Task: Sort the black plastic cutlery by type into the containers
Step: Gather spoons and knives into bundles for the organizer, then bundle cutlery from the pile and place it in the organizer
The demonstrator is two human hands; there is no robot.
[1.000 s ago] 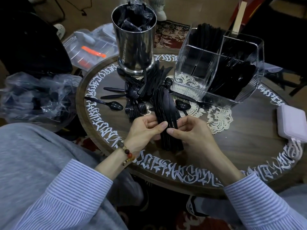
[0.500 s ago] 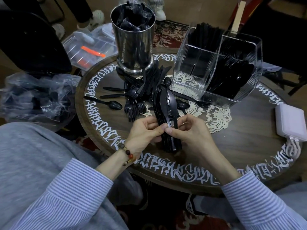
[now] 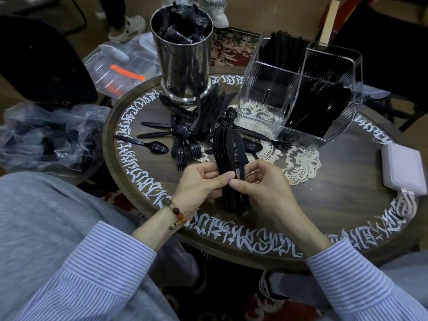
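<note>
A thick bundle of black plastic knives (image 3: 228, 154) stands tilted over the round table (image 3: 335, 205). My left hand (image 3: 199, 184) and my right hand (image 3: 259, 186) both grip it, thumbs meeting in front. Beyond them lies a loose pile of black cutlery (image 3: 199, 126): forks (image 3: 185, 151), more knives and a single spoon (image 3: 157, 147) to the left. The clear divided container (image 3: 273, 107) at the back right holds black cutlery in its rear and right compartments; its front-left compartment shows nothing inside. A steel canister (image 3: 185, 66) at the back holds black wrapped items.
A white lace doily (image 3: 301, 165) lies under the clear container. A lilac power bank (image 3: 403, 170) with a cable sits at the table's right edge. Plastic bags (image 3: 46, 137) and a clear box (image 3: 120, 68) lie off the table to the left. A person's shoes are behind the table.
Both hands have kept their hold on the knife bundle and shifted it slightly; fingers adjust the stack. The pile and containers are unchanged.
</note>
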